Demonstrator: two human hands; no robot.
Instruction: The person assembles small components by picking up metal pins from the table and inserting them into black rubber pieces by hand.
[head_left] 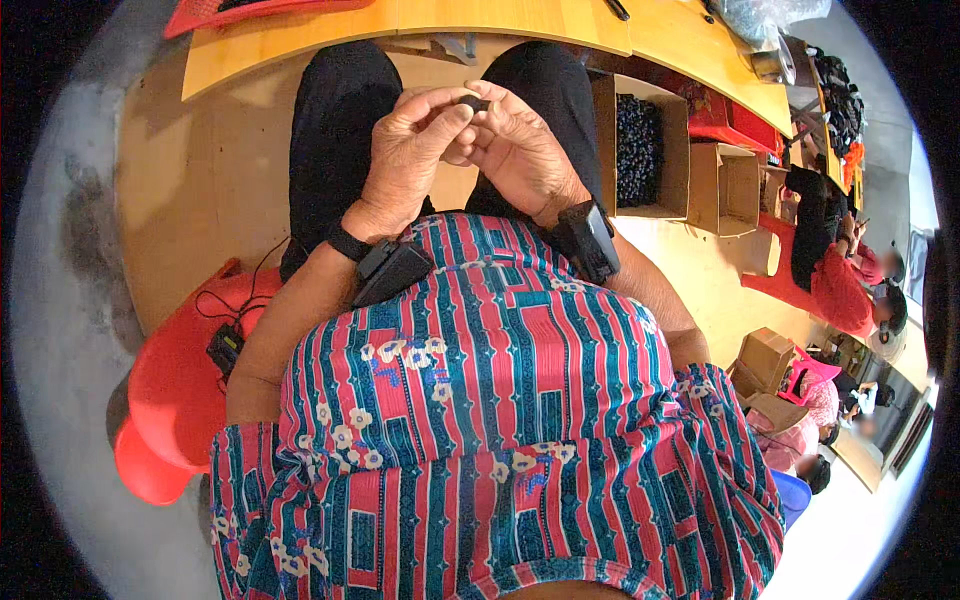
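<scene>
We see a short-sleeved top (490,400) with red and teal stripes and whitish flowers (343,437). We see also black trousers (345,120) and two black, box-shaped wrist devices (395,272), the left with strap (348,242).

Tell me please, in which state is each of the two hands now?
Left hand: closed, pinching a small dark piece.
Right hand: closed, pinching the same small dark piece from the other side.
</scene>
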